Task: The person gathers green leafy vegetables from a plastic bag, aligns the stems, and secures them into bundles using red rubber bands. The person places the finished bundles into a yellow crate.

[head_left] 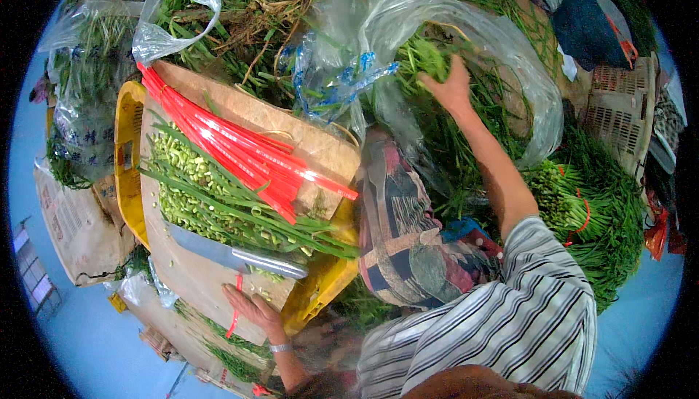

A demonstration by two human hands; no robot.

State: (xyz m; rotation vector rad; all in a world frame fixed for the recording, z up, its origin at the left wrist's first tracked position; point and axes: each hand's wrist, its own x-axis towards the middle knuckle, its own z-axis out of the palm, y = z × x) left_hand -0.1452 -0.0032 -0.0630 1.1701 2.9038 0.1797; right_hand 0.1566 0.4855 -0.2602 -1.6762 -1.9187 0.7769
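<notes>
Left hand point(256, 313): lay open, empty, over 1 red strip point(239, 282)
Right hand point(448, 87): was half-curled against green stalks point(418, 57); gripping, cannot tell
Knife point(231, 255): lay beside chopped stems point(182, 170)

Worktop: a tan board point(171, 268) over a yellow crate point(131, 162) that shows at nine and five o'clock.
Red strips: a flat bundle point(218, 137) slanting from eleven toward three o'clock.
Chopped green stems: a loose heap point(182, 173) at ten o'clock.
Long green leaves: laid slantwise point(251, 213) over the heap.
Knife: flat point(211, 245), handle toward four o'clock.
Single red strip: at six o'clock point(232, 324), near the edge.
</notes>
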